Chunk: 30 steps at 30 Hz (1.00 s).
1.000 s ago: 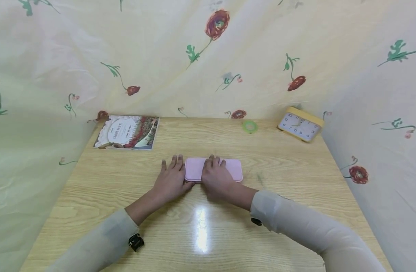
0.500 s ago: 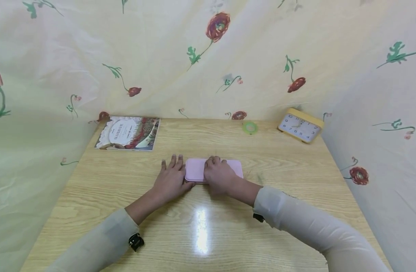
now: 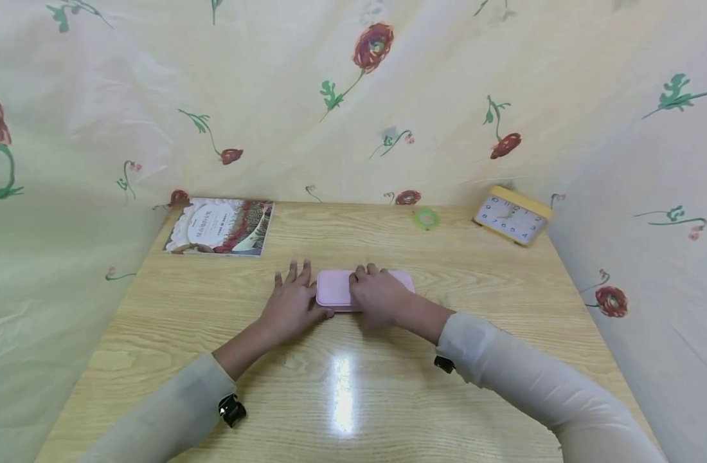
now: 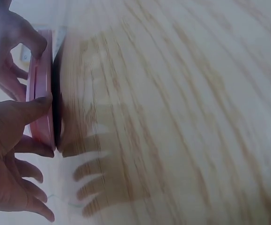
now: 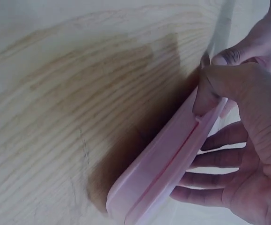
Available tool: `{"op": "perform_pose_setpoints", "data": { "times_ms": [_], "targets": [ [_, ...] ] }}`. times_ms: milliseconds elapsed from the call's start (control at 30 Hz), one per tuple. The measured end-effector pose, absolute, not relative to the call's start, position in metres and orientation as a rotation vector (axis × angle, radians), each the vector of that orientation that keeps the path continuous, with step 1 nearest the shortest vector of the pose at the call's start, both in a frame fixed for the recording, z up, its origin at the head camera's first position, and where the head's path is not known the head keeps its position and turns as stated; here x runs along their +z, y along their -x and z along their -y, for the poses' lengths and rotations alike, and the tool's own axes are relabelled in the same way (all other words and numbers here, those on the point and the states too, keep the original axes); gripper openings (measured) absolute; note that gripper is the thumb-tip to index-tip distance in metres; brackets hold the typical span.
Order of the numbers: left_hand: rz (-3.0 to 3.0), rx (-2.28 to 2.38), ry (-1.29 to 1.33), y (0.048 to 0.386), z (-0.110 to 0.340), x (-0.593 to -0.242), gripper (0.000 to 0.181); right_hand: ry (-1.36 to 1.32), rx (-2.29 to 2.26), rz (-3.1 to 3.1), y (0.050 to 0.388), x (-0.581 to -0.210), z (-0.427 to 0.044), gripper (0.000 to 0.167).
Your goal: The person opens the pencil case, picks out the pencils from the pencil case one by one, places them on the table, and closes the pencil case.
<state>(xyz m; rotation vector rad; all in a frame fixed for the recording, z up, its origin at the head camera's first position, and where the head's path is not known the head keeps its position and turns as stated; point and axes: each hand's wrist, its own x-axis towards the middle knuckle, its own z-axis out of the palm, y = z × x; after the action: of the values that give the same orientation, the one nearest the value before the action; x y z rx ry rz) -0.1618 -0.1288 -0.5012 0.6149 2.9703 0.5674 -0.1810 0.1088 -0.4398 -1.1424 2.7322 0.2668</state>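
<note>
A flat pink pencil case (image 3: 333, 287) lies lengthwise on the wooden table, a dark red seam running along its near side in the right wrist view. My left hand (image 3: 290, 302) holds its left end, thumb on the near side and index finger at the end face. The other left fingers spread away from the case. Across the middle, my right hand (image 3: 379, 294) grips it from above. Its thumb (image 5: 208, 96) presses at the seam beside a small tab, while the fingers reach over the lid. Part of the lid is hidden under the right hand.
A booklet (image 3: 219, 226) lies at the table's back left. Near the back edge are a green ring-shaped roll (image 3: 426, 218) and, to its right, a yellow clock (image 3: 512, 215). Flower-patterned sheeting (image 3: 284, 96) surrounds the table at the back and sides.
My right hand has slid a little to the right along the pencil case, its wrist and forearm shifting with it. The left hand stays at the left end. The view has tilted slightly.
</note>
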Motion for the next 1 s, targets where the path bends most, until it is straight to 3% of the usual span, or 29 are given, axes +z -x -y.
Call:
{"op": "perform_pose_setpoints", "data": {
  "times_ms": [600, 1000],
  "targets": [
    [-3.003, 0.586, -0.563, 0.153, 0.124, -0.486, 0.081, 1.226, -0.260, -2.598, 0.210, -0.429, -0.142, 0.070],
    [-3.026, 0.519, -0.548, 0.155, 0.126, -0.488, 0.084, 1.071, -0.731, -2.240, 0.253, -0.414, -0.167, 0.044]
  ]
}}
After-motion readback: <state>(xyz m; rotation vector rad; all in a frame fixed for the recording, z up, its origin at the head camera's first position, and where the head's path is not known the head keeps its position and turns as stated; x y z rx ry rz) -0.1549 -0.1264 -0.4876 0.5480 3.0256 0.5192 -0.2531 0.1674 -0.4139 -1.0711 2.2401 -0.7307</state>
